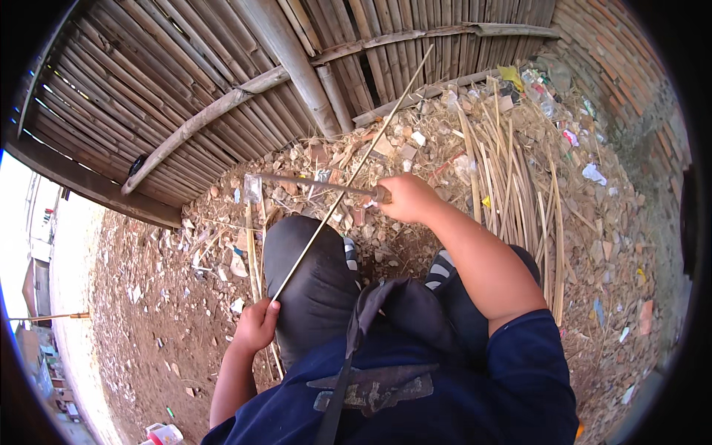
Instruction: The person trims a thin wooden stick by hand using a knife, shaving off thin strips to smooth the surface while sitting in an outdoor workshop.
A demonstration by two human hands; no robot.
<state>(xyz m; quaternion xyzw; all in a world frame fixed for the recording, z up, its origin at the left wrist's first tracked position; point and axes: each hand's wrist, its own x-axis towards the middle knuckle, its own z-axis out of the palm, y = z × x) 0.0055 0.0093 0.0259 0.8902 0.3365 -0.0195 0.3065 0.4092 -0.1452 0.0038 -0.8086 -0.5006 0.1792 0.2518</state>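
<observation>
L hand (256, 326): fingers curled, thumb on top, pinching lower end of strip (314, 239). Strip slants up-right over L thigh (308, 322), far end free. Blade (319, 182) lies across strip approx. mid-length; contact vs. small gap: can't tell. R hand (406, 199): fist closed round handle (382, 194), just R of strip.

Technique (my judgement): keep L pinch firm & well clear of edge; bed strip on thigh so it doesn't whip; hold blade at low, const. angle; light, even strokes directed away from L hand. Risk: edge slipping toward leg, or biting too deep at a knot.

Materials, L→R: soil (148, 297) brown, gritty, w/ pale chips. Fence (208, 89): split canes, grey-brown, ribbed, round poles across. Strip: pale tan, straight, thin. Blade: long, narrow, dull metal; handle brown, stubby, prob. wood. Bundle (512, 178): long straw-coloured slats, loosely fanned. Brick wall (615, 52): reddish, rough, coursed.
</observation>
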